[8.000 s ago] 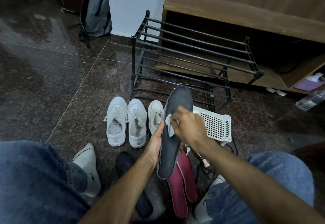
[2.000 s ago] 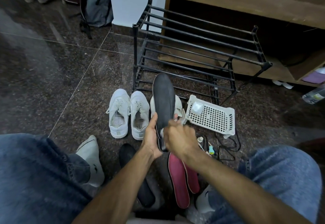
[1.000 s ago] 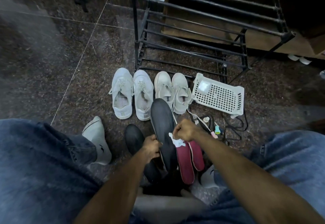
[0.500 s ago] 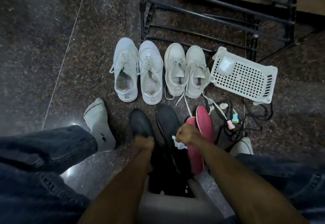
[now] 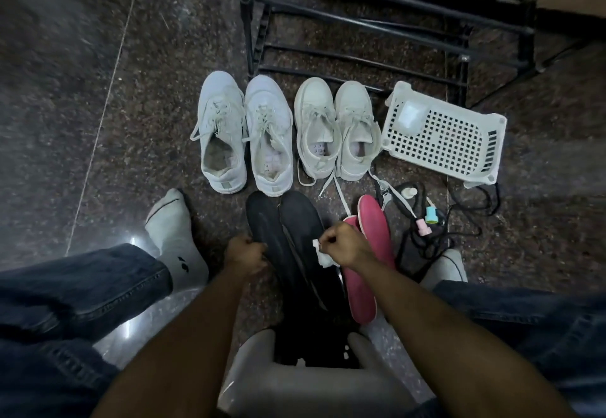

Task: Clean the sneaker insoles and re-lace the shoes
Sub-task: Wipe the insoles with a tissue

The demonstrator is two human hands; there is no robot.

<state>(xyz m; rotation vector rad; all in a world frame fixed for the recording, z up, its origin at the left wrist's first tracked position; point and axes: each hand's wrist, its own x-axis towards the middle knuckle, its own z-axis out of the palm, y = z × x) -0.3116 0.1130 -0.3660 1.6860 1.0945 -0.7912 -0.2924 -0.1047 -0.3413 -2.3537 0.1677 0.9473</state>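
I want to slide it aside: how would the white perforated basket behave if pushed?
The white basket looks like thin plastic full of holes, so probably light. Lying flat on the polished floor, it would likely slide easily, not tip.

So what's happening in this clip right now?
A seated person is cleaning insoles on the floor. The right hand pinches a white wipe beside two black insoles; the left hand grips their left edge. Two pink insoles lie to the right. Two pairs of white sneakers stand ahead, the right pair's laces loose.
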